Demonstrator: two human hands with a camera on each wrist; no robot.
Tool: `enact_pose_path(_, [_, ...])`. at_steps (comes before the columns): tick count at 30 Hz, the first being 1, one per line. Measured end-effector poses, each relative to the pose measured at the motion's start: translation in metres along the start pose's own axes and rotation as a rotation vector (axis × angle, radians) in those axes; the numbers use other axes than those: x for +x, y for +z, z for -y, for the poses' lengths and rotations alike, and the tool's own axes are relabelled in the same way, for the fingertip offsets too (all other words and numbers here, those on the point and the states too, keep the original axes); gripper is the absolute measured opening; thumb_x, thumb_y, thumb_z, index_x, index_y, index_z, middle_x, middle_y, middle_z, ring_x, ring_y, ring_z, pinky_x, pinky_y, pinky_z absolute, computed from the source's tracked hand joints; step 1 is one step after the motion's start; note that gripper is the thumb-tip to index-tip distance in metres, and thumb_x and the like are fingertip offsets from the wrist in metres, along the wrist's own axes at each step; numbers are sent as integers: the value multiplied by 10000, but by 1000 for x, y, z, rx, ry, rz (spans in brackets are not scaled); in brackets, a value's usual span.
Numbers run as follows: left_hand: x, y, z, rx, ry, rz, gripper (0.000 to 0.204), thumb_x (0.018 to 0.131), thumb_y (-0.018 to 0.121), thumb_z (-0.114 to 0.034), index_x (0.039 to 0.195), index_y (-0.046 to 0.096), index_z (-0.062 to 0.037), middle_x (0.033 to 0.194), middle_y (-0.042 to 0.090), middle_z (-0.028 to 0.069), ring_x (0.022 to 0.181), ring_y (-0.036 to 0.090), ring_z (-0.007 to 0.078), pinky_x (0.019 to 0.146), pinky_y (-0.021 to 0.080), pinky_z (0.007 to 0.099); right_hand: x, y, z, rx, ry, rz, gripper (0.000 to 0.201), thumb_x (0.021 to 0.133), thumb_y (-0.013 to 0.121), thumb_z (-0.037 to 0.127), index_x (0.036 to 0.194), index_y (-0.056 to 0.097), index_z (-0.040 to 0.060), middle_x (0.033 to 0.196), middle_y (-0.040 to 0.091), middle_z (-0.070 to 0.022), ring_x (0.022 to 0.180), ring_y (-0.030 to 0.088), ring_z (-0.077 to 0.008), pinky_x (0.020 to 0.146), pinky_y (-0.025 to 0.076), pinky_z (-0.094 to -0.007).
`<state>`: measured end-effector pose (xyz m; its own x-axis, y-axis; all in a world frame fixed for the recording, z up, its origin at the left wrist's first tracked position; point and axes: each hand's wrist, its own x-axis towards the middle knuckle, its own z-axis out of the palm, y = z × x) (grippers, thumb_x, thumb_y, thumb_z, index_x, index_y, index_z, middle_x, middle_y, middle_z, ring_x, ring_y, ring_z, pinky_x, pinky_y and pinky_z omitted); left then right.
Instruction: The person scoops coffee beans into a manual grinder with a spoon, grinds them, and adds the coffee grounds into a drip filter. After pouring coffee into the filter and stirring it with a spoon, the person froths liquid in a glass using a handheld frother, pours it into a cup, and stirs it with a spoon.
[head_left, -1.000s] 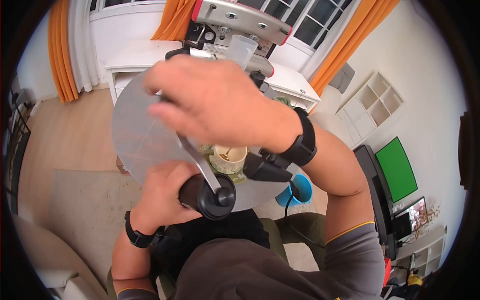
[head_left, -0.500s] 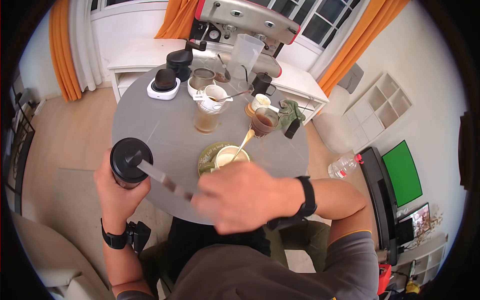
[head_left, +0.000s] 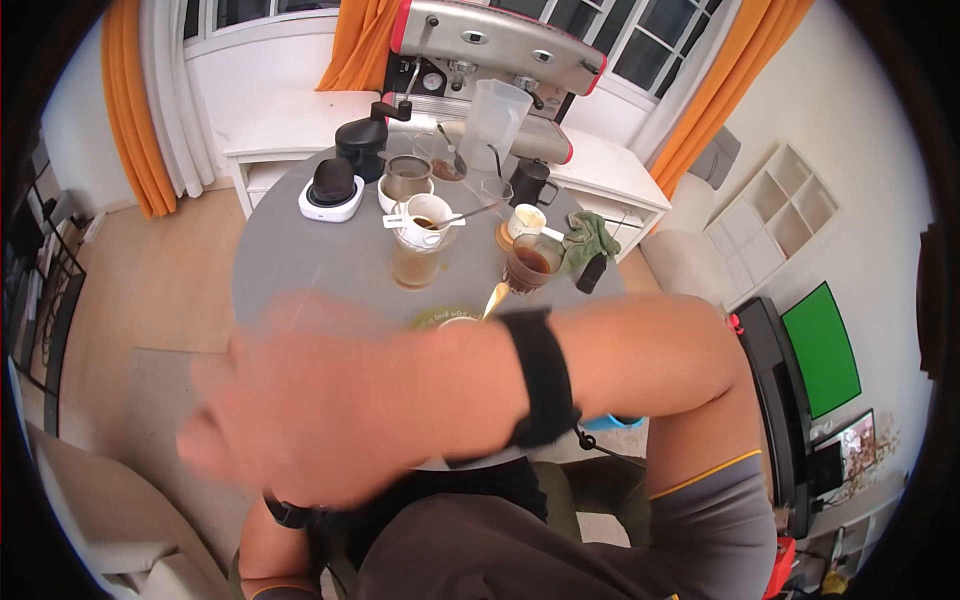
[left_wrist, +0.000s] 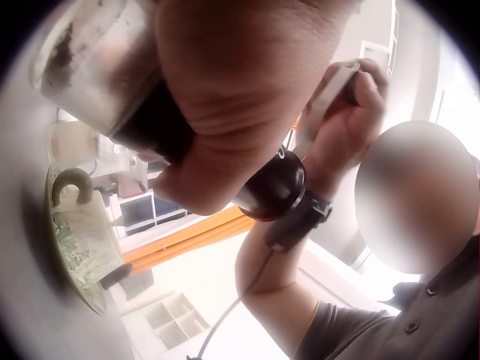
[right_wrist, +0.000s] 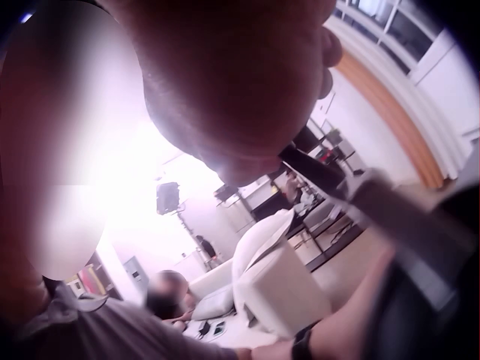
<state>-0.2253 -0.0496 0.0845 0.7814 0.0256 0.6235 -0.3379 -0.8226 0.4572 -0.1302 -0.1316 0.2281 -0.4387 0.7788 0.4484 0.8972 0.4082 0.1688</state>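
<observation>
My left hand (left_wrist: 232,97) grips the dark middle of a hand coffee grinder, whose clear lower jar (left_wrist: 97,67) has dark specks inside. Its black lid (left_wrist: 277,184) shows past the fingers in the left wrist view. From the lid runs a flat metal crank arm (left_wrist: 326,97), its outer end held by my right hand (head_left: 330,400). Blurred in the head view, the right hand covers the grinder and the left hand there. A dark crank knob (right_wrist: 311,169) sits at the fingers in the right wrist view. Beyond the hands, a cup on a green saucer (head_left: 435,320) is partly hidden.
On the round grey table (head_left: 290,260) stand a white dripper (head_left: 420,225) over a glass, a glass of brown liquid (head_left: 530,265), a black grinder (head_left: 362,145), a small white scale (head_left: 330,207) and a green cloth (head_left: 592,238). An espresso machine (head_left: 500,50) is behind.
The right hand has swung round with the crank, from over the table, past the near edge, to the left. The left hand and grinder, earlier visible, are now covered in the head view.
</observation>
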Motion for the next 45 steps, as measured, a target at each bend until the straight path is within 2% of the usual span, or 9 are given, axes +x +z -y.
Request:
enact_pose_path(2, [-6, 1, 17, -47, 167, 44, 382, 703, 839, -213, 1036, 707, -79, 965, 712, 106, 862, 694, 307, 768, 563, 410, 6, -27, -30, 12, 171, 347, 246, 803, 673, 261, 908, 576, 61, 728, 575, -84, 610, 640, -274, 492, 499, -440])
enact_pose_path(9, [-10, -17, 35, -222, 80, -160, 571, 638, 848, -114, 1147, 599, -45, 901, 704, 81, 788, 690, 232, 743, 544, 351, -69, -34, -68, -239, 391, 251, 237, 835, 670, 229, 947, 534, 70, 770, 590, -120, 631, 637, -332, 493, 494, -454])
enact_pose_path(11, [-15, -24, 31, -322, -371, -306, 478, 647, 850, -104, 1078, 654, -45, 975, 712, 102, 879, 713, 260, 811, 555, 361, -94, -33, -55, -243, 381, 255, 260, 846, 668, 257, 963, 514, 83, 735, 551, -104, 579, 609, -313, 467, 479, -431])
enact_pose_path(15, [-6, -28, 49, -198, -404, -312, 501, 660, 832, -80, 1123, 646, -26, 938, 728, 97, 848, 723, 221, 795, 557, 324, -117, -13, -1, -97, 317, 390, 292, 801, 692, 272, 963, 522, 98, 712, 505, -83, 569, 606, -262, 467, 475, -419])
enact_pose_path(20, [-7, 5, 51, -175, -316, -166, 606, 575, 872, -106, 1129, 634, -47, 947, 717, 160, 841, 718, 348, 769, 575, 386, -96, 1, 67, 106, 151, 451, 263, 812, 617, 276, 957, 582, 60, 694, 495, -61, 563, 584, -230, 475, 433, -386])
enact_pose_path(25, [-4, 23, 23, -208, 22, 60, 577, 610, 871, -242, 1106, 631, -72, 950, 713, 159, 850, 670, 420, 791, 535, 474, -50, 0, 82, -15, -61, 133, 238, 838, 601, 287, 863, 604, 51, 686, 473, -52, 528, 506, -205, 470, 345, -355])
enact_pose_path(33, [-13, 6, 21, -135, 88, 51, 693, 636, 907, -336, 1210, 626, -70, 1058, 696, 136, 956, 684, 344, 872, 526, 424, -5, -23, -33, -232, 258, 272, 253, 834, 673, 245, 972, 536, 83, 781, 604, -83, 712, 659, -332, 564, 497, -444])
enact_pose_path(35, [-1, -3, 26, -191, 171, -143, 586, 635, 922, -338, 1087, 645, -89, 868, 693, 105, 764, 695, 346, 685, 530, 420, -21, -23, -62, -246, 367, 194, 281, 855, 657, 257, 1006, 526, 59, 753, 630, -107, 696, 657, -361, 588, 516, -474])
enact_pose_path(45, [-1, -29, 68, -153, -328, -415, 520, 617, 794, -71, 1111, 634, -47, 920, 716, 139, 831, 709, 355, 761, 566, 375, -97, 3, 5, 28, 195, 419, 273, 823, 670, 317, 964, 547, 118, 690, 491, -54, 558, 581, -238, 490, 468, -386])
